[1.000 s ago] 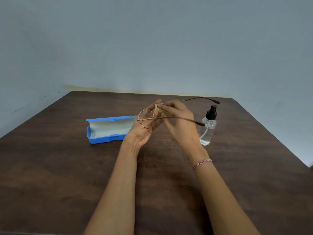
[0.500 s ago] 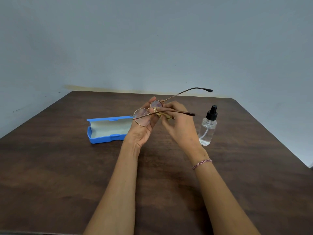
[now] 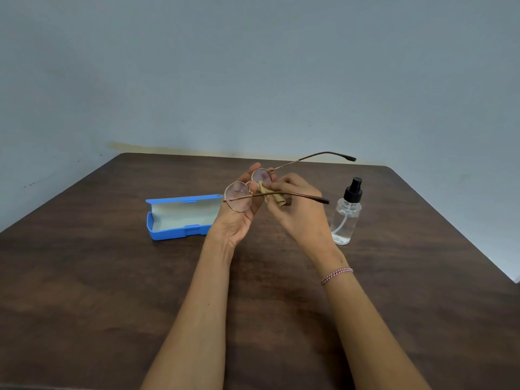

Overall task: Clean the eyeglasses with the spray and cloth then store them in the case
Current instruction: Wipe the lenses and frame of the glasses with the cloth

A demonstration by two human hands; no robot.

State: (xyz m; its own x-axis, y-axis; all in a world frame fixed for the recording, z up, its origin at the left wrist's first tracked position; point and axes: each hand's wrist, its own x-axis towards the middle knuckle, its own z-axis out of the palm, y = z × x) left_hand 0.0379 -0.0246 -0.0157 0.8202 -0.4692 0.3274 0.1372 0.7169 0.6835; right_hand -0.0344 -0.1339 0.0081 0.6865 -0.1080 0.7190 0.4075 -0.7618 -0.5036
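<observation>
- Left hand point(image 3: 237, 220) is raised above the table point(image 3: 84, 277), palm toward its owner. Its fingers curl up behind the eyeglasses point(image 3: 238, 197) and grip them at the front frame, near the bridge. Both temples are unfolded and stick out to the right.
- Right hand point(image 3: 299, 213) is curled round a small tan cloth point(image 3: 274, 196), pinching it against the farther lens. I read this as the wiping step; storing has not begun.
- Risk: the thin metal frame is held only at the front. A hard rub on one lens could twist the bridge or bend the rim, since nothing firm may back that lens. Whether the left fingers support it I cannot tell.
- Risk: the nearer temple lies across the right hand's knuckles. A wide wiping stroke could catch it and lever the hinge.
- Risk: the spray bottle point(image 3: 346, 220) stands upright just beside the right hand, with the nearer temple tip close to its black pump head. A swing of the glasses or forearm could tip it; it looks light.
- Risk: the left fingertips sit on or close to the nearer lens and may smear what the cloth cleans.
- Case point(image 3: 168, 234) is blue and open with its pale lining up, on the table just behind the left hand. The temples need folding first. Put in unfolded, the glasses likely won't seat and the lid could pinch them.
</observation>
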